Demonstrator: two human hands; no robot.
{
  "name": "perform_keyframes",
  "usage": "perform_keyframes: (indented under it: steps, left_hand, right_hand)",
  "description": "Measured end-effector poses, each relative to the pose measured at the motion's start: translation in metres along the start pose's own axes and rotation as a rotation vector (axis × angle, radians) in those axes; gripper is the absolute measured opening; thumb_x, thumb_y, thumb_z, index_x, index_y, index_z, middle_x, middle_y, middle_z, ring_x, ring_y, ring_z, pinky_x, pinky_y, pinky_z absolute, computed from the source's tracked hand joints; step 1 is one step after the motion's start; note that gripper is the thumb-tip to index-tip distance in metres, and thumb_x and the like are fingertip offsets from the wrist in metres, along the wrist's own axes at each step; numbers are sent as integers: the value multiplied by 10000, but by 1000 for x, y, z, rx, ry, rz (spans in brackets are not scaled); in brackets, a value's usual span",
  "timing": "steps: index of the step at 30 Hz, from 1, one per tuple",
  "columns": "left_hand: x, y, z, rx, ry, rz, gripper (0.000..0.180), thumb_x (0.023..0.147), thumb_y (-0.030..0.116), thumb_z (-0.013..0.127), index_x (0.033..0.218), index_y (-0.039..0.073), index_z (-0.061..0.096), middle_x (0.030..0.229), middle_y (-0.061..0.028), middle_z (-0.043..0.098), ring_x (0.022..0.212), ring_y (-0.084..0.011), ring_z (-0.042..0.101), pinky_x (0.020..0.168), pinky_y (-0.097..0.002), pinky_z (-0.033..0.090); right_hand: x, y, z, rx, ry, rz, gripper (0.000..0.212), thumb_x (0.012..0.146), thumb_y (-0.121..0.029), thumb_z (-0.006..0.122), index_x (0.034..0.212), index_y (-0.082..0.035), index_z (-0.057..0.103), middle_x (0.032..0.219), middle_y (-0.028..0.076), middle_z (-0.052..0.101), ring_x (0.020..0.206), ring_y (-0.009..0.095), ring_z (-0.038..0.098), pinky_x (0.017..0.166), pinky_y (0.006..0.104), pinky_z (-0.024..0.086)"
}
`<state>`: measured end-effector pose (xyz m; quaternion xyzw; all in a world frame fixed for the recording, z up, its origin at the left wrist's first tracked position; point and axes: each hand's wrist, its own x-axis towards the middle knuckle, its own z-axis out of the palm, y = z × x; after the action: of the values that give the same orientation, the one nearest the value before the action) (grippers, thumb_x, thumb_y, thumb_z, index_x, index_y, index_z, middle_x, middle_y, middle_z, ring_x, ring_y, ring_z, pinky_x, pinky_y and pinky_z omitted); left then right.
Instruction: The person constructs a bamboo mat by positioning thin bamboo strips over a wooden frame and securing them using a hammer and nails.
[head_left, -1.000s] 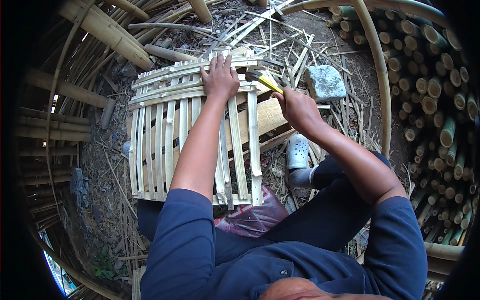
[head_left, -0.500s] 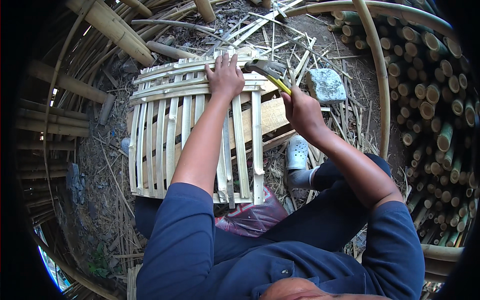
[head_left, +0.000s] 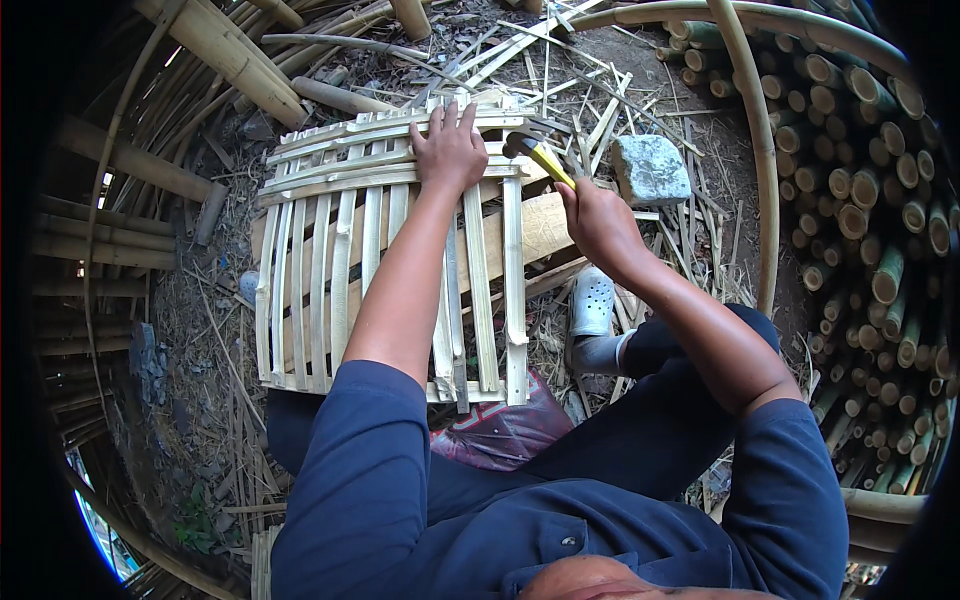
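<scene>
Hammer (head_left: 548, 163) dipped slightly, your right hand (head_left: 607, 228) gripping it, left hand (head_left: 450, 156) spread on slats (head_left: 343, 250).
Stone block (head_left: 651, 168) upper right; bamboo stack (head_left: 853, 220) far right.

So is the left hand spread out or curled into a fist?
Spread out: the left hand rests on the pale slats, fingers stretched forward with gaps between them.

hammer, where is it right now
In the head view, the hammer is in the right grip, above the picture's centre; its head is by the slatted frame's right end, left of the pale stone block.
</scene>
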<state>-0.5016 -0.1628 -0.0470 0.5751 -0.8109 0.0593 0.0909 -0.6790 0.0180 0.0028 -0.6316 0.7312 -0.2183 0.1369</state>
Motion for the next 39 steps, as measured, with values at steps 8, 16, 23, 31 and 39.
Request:
perform_keyframes:
  steps: [8,16,23,31,39]
  left_hand:
    - [1,-2,8,-43,46,13,558,993,317,378,1545,236,408,1619,-56,368,1508,-243,296,1224,-590,138]
    - [1,-5,12,-17,109,33,537,986,306,417,1517,228,444,1576,-62,422,1477,-239,340,1207,-611,162]
    - [0,-2,13,-53,104,23,533,992,315,426,1520,242,441,1590,-55,408,1486,-236,331,1211,-605,155]
    - [0,-2,8,-78,69,-1,546,992,315,415,1533,241,426,1606,-51,390,1502,-233,310,1227,-587,133]
    - [-1,-4,7,-98,75,0,548,997,314,406,1538,231,418,1606,-46,387,1520,-223,278,1245,-594,68]
  right_hand:
    - [6,9,11,65,-11,32,461,1061,-364,474,882,32,630,743,288,667,723,485,667,672,566,518]
    - [9,-9,10,280,-205,154,606,795,-463,846,971,102,714,731,206,704,659,296,719,624,418,549]
    - [35,-9,37,317,-70,177,570,752,-502,876,851,47,758,613,124,663,533,204,638,563,386,501]
    - [43,-14,42,409,-237,447,482,681,-360,940,849,42,734,838,177,746,709,246,734,679,389,571]
    - [50,-16,38,513,-317,596,389,754,-232,865,896,68,662,737,115,662,552,206,641,472,353,506]
